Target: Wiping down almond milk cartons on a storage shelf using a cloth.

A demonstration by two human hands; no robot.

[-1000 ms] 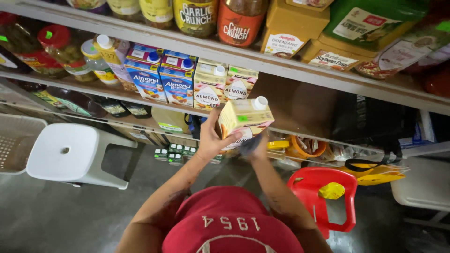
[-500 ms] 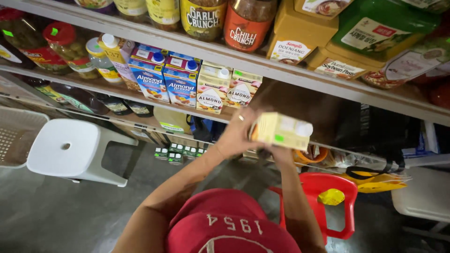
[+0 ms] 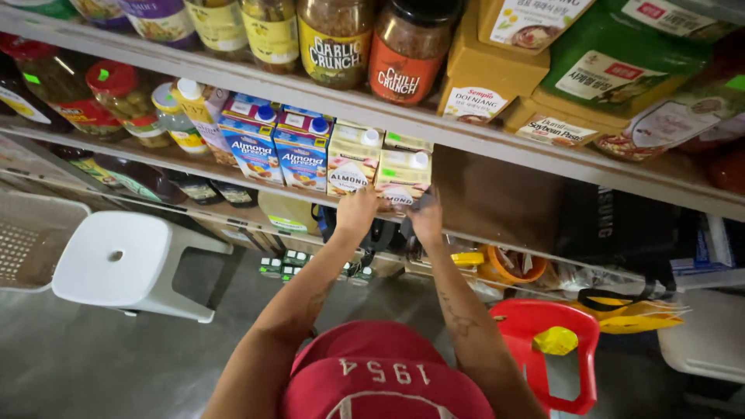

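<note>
A cream carton [image 3: 401,177] with a white cap stands on the middle shelf [image 3: 497,159], at the right end of a row of cartons. My left hand [image 3: 358,211] grips its lower left front. Its lower right corner is held by my right hand [image 3: 427,219], and something small and dark shows by those fingers. A matching cream carton [image 3: 351,161] stands touching it on the left, followed by two blue cartons [image 3: 278,149]. To the right of the held carton the shelf is bare. A red cap [image 3: 384,376] fills the bottom of the view.
Jars [image 3: 372,43] and yellow and green packets [image 3: 590,66] line the top shelf. Bottles and jars [image 3: 116,101] stand left of the cartons. On the floor are a white stool [image 3: 128,260], a red stool [image 3: 555,349], a white basket [image 3: 27,248] and yellow items [image 3: 636,314].
The carton was held up and tilted in front of the shelf in both hands. It now stands upright on the shelf beside the other cream carton, with both hands at its base.
</note>
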